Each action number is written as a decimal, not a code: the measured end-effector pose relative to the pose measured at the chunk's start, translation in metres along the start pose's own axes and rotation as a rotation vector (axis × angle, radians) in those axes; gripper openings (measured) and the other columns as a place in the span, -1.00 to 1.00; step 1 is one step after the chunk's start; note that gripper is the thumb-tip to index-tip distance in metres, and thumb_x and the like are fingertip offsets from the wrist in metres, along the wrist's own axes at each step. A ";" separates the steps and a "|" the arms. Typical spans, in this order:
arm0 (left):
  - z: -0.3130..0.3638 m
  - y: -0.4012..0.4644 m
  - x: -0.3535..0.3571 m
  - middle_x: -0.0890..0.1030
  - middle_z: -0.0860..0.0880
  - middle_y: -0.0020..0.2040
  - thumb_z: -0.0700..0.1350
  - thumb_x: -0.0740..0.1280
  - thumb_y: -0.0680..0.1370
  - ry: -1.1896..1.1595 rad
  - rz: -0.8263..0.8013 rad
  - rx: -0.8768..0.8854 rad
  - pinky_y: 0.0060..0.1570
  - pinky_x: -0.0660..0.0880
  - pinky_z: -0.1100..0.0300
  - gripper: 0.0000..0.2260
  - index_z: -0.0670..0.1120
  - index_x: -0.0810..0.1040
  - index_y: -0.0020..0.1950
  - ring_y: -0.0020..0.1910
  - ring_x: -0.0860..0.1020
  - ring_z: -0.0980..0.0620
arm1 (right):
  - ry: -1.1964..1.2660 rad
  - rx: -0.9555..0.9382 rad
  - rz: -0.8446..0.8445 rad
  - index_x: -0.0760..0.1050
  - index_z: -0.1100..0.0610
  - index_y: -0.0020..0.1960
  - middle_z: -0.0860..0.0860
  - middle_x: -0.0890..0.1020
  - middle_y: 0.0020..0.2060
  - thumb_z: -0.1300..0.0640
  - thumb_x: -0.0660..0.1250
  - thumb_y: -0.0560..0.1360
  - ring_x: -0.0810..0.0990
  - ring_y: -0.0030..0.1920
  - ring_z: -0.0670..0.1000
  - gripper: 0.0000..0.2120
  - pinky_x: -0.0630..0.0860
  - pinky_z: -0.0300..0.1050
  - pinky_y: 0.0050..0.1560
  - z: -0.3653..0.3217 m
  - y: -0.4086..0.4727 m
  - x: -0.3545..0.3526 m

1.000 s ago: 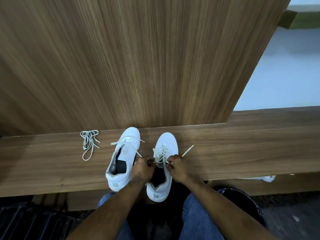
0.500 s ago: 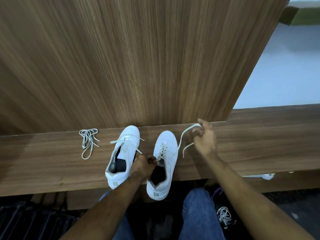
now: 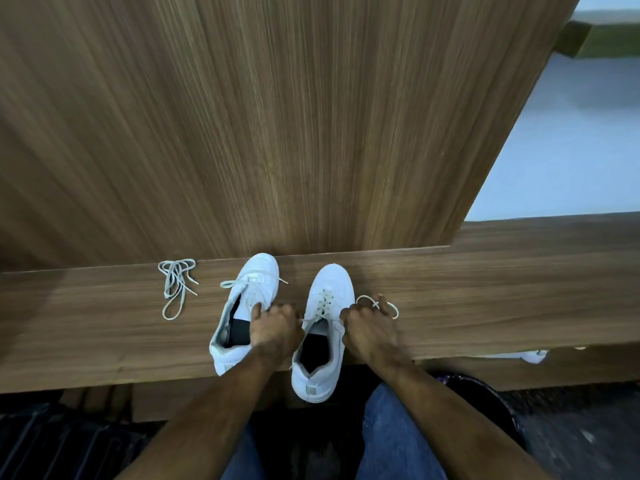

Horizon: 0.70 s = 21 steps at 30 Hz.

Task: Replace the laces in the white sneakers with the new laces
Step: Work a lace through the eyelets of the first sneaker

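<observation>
Right hand has been brought back from its raised pull at 1 o'clock half a second ago; it is now down against the right sneaker, on that shoe's outer side. Fingers are curled and the lace is held, with a slack loop lying on the surface at 2 o'clock from the hand. Judged: one pull-through has been finished and the lace end is being brought back to the eyelets for the next pass.

Left hand sits between the two shoes, fingers bent. One finger is extended onto the tongue area of the left sneaker. Whether a lace is pinched there cannot be told. Earlier it was at the throat of the right sneaker, so the brace has shifted slightly towards 9 o'clock.

The right sneaker shows crossed lacing over the lower eyelets; the top eyelets look unfinished. The left sneaker carries only a loose lace across the toe end.

A spare lace bundle lies untouched on the surface at 9 o'clock from the shoes.

Judged: the task is mid-way, with the right shoe part laced and the left shoe barely begun.
</observation>
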<state>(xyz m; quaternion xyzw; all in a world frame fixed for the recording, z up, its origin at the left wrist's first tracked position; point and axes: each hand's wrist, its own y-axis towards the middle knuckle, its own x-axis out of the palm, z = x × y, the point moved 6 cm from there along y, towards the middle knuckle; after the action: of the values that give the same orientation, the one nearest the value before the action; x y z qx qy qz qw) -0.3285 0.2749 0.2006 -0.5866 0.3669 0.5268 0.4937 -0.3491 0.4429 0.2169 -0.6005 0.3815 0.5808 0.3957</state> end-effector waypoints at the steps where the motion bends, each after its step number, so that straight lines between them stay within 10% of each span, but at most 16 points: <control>1: -0.003 0.000 0.002 0.56 -0.09 0.22 0.07 0.11 0.58 0.023 -0.003 -0.029 0.48 0.04 0.00 -0.67 -0.02 0.50 0.24 0.26 0.49 -0.05 | -0.037 0.002 -0.005 0.59 0.01 0.08 0.01 0.64 0.00 0.10 0.26 0.44 0.55 0.12 0.09 -0.75 0.11 0.11 0.43 0.005 0.001 0.001; 5: -0.005 0.000 0.003 0.58 -0.10 0.19 0.06 0.11 0.57 0.022 -0.005 -0.027 0.49 0.03 0.05 -0.67 -0.03 0.51 0.21 0.23 0.51 -0.03 | -0.004 0.077 -0.009 0.60 0.01 0.07 0.04 0.59 0.02 0.05 0.26 0.44 0.57 0.10 0.08 -0.75 0.16 0.04 0.43 0.018 0.003 0.013; 10: -0.027 0.006 -0.024 0.59 -0.17 0.15 0.04 0.19 0.56 -0.024 -0.043 -0.041 0.26 0.36 0.07 -0.70 -0.11 0.53 0.16 0.20 0.53 -0.14 | 0.535 0.165 -0.098 0.63 0.00 -0.05 -0.06 0.65 -0.07 0.12 0.28 0.50 0.62 -0.05 -0.02 -0.85 0.40 -0.20 -0.11 0.038 0.001 0.013; 15: -0.042 0.017 -0.042 0.57 -0.11 -0.33 -0.10 0.40 0.49 -0.839 -0.306 -0.168 -0.16 0.60 0.07 -0.80 -0.21 0.59 -0.24 -0.36 0.54 -0.02 | 1.266 0.438 0.050 0.60 0.24 -0.10 -0.13 0.49 -0.63 0.29 0.35 0.52 0.40 -0.59 -0.24 -0.94 0.34 -0.40 -0.48 0.072 0.000 -0.020; 21: 0.006 0.016 -0.102 0.34 0.06 -0.53 -0.07 0.36 0.55 -1.415 -0.312 -0.193 -0.55 0.42 0.30 -0.84 -0.14 0.61 -0.14 -0.62 0.28 0.17 | 1.537 0.221 0.052 0.63 0.16 -0.17 0.02 0.54 -0.39 0.26 0.36 0.52 0.39 -0.49 -0.15 -0.88 0.48 -0.23 -0.36 0.041 0.027 -0.090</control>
<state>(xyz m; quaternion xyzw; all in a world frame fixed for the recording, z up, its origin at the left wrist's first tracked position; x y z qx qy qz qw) -0.3633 0.2680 0.2974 -0.1921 -0.1758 0.7333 0.6281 -0.3930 0.4695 0.3059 -0.7826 0.6185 -0.0309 0.0640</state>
